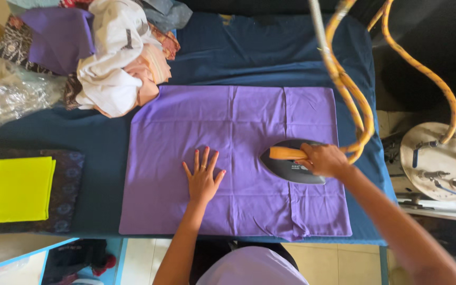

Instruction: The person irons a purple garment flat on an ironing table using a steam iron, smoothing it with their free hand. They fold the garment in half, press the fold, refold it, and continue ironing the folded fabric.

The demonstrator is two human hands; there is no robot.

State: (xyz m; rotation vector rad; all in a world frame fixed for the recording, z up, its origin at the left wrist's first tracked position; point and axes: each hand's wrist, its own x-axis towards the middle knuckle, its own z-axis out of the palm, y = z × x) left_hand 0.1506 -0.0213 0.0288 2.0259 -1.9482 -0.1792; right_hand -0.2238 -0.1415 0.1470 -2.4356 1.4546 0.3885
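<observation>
Nearest us, our left hand (202, 177) lies flat w/ fingers spread, palm down on the purple cloth (196, 132), pressing on it, gripping nothing. Our right hand (325, 160) is clenched round the tan handle of the iron (290, 168), which sits on the same cloth, just right of the left hand, nose pointing left.

The purple cloth is a big rectangle laid across the middle of the ironing table (101, 137), reaching nearly to the near edge. Smooth matte weave, w/ straight fold creases: one running left-right, a few running front-back. The near right corner is bunched & wrinkled; the rest looks flat. The iron is dark grey, teardrop-shaped w/ a hard shell; part of it is hidden under our hand.

The table has a dark blue padded cover, soft-looking. At its left a bright yellow folded cloth (11, 189) rests on a dark patterned fabric (67, 195), well apart from the purple one.

Braided orange hoses (350, 100) loop up from near the iron, beside a pale ribbed one. Right of the table stands a round cream boiler (436, 161) w/ metal fittings on top.

Farthest off, at the far left corner, a heap of crumpled clothes (114, 58): white, peach, purple, prints. Beside it, crinkly clear plastic (11, 89).
</observation>
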